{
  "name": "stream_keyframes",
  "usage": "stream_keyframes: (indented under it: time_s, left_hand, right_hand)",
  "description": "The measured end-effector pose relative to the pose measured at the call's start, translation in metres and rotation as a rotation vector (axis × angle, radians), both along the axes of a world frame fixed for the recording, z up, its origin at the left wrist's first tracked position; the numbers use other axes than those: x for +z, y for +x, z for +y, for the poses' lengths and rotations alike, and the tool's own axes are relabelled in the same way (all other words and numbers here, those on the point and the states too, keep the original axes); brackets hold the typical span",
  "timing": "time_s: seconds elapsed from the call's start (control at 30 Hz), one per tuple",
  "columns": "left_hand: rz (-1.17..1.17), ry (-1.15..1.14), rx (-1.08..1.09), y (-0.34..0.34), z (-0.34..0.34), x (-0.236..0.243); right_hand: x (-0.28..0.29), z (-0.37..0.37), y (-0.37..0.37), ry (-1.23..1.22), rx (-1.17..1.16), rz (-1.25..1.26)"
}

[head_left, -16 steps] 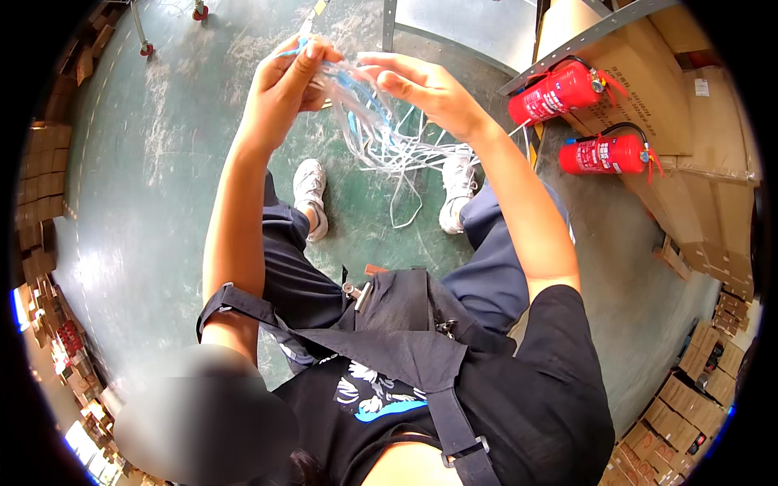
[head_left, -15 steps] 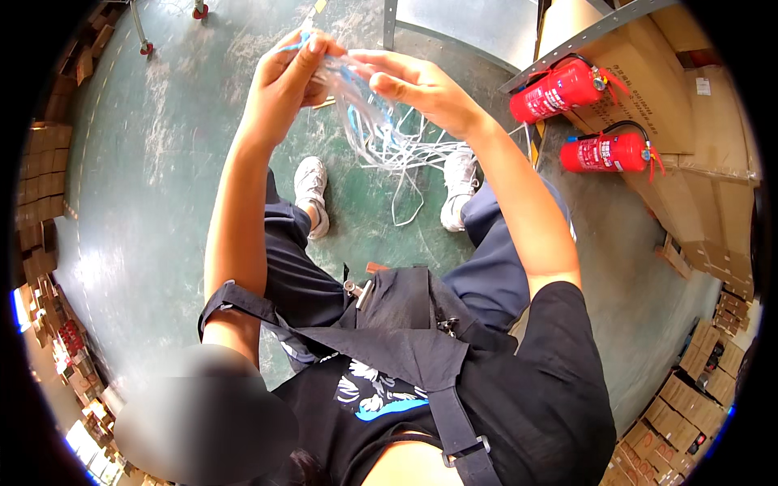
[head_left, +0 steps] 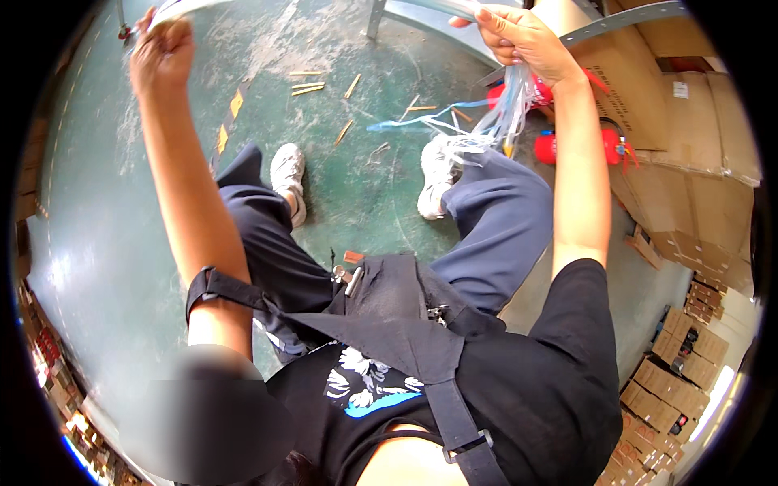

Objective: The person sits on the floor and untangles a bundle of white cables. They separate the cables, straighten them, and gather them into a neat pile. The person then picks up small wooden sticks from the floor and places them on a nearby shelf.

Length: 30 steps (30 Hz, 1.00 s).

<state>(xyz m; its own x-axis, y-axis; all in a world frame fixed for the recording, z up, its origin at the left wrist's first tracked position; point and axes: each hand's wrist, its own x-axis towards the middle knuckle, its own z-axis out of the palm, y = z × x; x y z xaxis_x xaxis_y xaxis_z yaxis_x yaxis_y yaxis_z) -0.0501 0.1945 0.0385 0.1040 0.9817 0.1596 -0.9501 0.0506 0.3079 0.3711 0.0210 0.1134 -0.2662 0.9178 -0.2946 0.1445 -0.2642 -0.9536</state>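
My left hand (head_left: 164, 58), raised at the upper left, is closed on one end of a white plastic strip (head_left: 180, 8). This strip runs toward the right along the picture's top edge, partly out of view. At the upper right, my right hand (head_left: 525, 42) grips a bunch of thin white and clear-blue plastic strips (head_left: 504, 109). Their loose ends hang below the hand in a tangle, over my right shoe (head_left: 435, 182) and knee. One blue strand trails to the left above the floor.
Short wooden sticks (head_left: 308, 87) lie scattered on the green floor (head_left: 356, 190). Two red fire extinguishers (head_left: 579, 147) stand by large cardboard boxes (head_left: 681, 190) on the right. A metal rack edge (head_left: 624, 22) is close to my right hand. Stacked cartons (head_left: 668, 397) line the lower right.
My hands were close together over the bundle and are now far apart, left hand up and left, right hand up and right. The strips moved right with the right hand; sticks on the floor show.
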Motion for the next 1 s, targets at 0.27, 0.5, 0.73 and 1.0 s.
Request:
stream_keyframes:
  time_s: [0.27, 0.5, 0.73, 1.0]
  left_hand:
    - [0.523, -0.045, 0.211, -0.017, -0.024, 0.012]
    - [2.285, -0.078, 1.537, 0.024, -0.045, 0.008]
    - [1.25, 0.813, 0.01, 0.145, -0.146, 0.065]
    - [0.613, 0.311, -0.511, 0.111, -0.132, 0.062]
  right_hand:
    - [0.112, -0.006, 0.028, 0.09, 0.031, -0.375]
    - [0.117, -0.006, 0.001, 0.249, 0.163, -0.597]
    - [0.085, -0.001, -0.076, 0.311, 0.373, -0.743]
    - [0.057, 0.004, -0.059, 0.445, 0.303, -0.615]
